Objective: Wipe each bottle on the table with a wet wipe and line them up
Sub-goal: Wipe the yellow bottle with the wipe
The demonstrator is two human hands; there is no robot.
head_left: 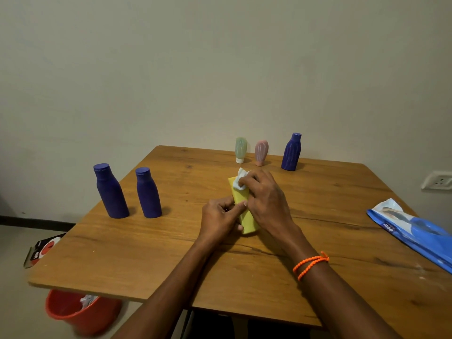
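Left hand (220,217) grasps the yellow bottle (242,209) at bench (122,253) centre; right hand (264,199) pinches the wet wipe (239,179) against it. Blue wipe pack (415,231), right edge, reads "mee".

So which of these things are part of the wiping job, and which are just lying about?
Job: yellow bottle, wet wipe, left hand, right hand, three blue bottles, green tube, pink tube, wipes pack.

Lying about: red bucket, wall socket.

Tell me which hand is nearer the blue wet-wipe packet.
Right. The right hand, pressing a white wipe on the yellow bottle, is toward the blue wet-wipe packet; the left hand is farther away.
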